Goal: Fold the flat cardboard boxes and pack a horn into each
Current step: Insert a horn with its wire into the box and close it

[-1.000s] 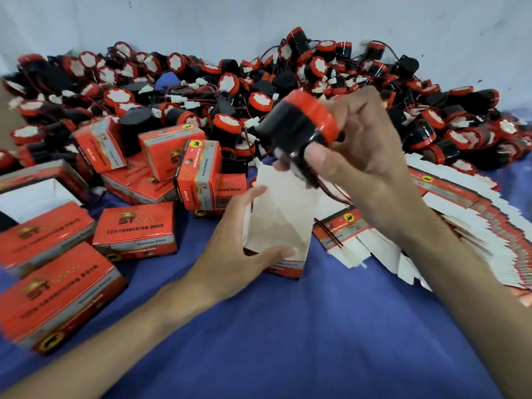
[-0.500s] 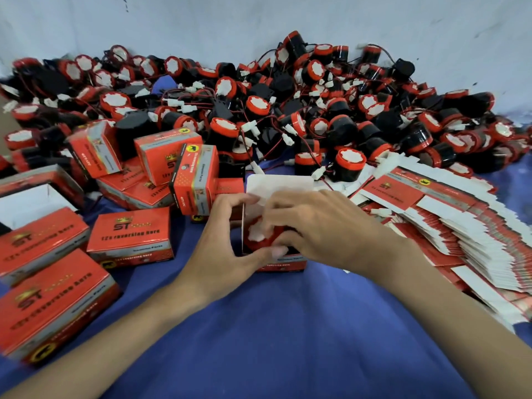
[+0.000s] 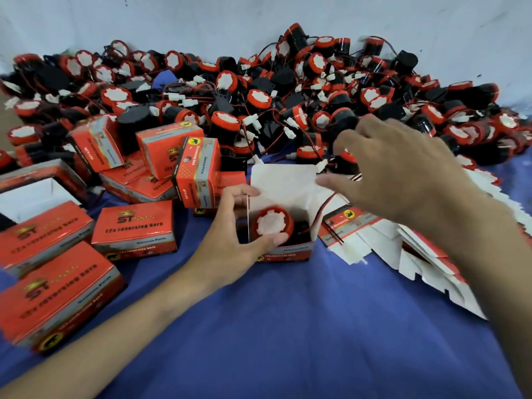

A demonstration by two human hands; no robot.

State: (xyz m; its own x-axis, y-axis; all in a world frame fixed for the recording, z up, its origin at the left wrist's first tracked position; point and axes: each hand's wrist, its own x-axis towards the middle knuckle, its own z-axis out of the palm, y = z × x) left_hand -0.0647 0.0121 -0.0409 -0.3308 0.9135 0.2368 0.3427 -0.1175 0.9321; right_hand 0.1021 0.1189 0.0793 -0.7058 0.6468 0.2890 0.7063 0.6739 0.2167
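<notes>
Head view, your bench.

- Box (image 3: 283, 250): stands on the cloth at centre, its lid flap upright at the back. The front band reads "12v reversing horn", blurred.
- Horn (image 3: 272, 226): inside the box, red rim and white face up. Its red wire (image 3: 325, 207) trails out over the right wall.
- Left hand (image 3: 236, 226): grips the box's left side, thumb on the near rim, fingers at the flap.
- Right hand (image 3: 403, 180): hovers above and right of the box, fingers spread loosely, holding nothing visible.
- Packed boxes (image 3: 135, 228): crowded at your left, marked "ST" and "12v reversing horn". One stands upright just beside your left hand.
- Flats (image 3: 403, 254): fanned along the right, the nearest just beside the box.
- Pile (image 3: 259, 96): loose horns and wires heaped against the wall (image 3: 201, 18).
- Cloth (image 3: 288, 326): a broad blue stretch shows between your forearms, on the box's near side.
</notes>
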